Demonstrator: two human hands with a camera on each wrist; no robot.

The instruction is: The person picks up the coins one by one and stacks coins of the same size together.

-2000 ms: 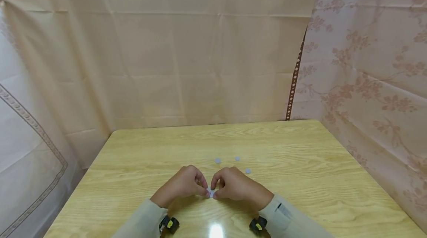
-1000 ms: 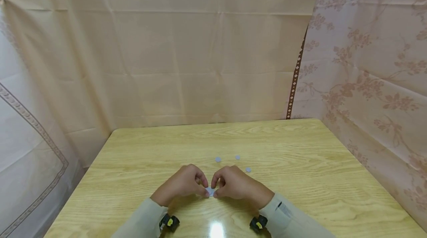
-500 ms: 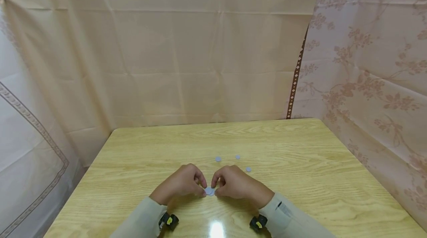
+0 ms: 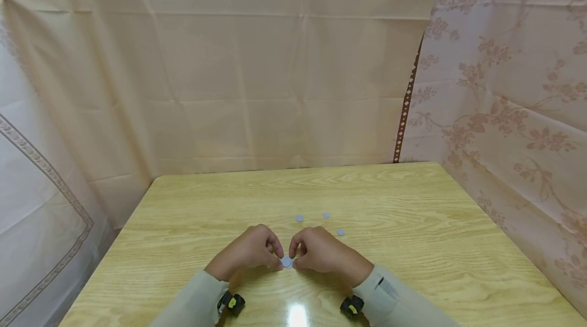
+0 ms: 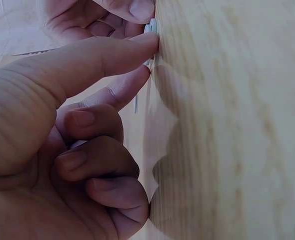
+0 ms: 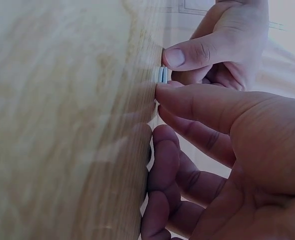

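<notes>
My left hand (image 4: 254,248) and right hand (image 4: 318,249) pinch two round pale-grey discs (image 4: 286,262), stacked between my fingertips (image 5: 146,42) (nearly aligned); light, even pressure should keep them level.

The upper disc (image 4: 286,261) hides most of the lower disc (image 4: 290,267); there may be just these two. The left hand (image 5: 42,125) and right hand (image 6: 257,150) run out of their wrist views. Any markings on the three loose discs (image 4: 299,218) are too small to tell.
</notes>
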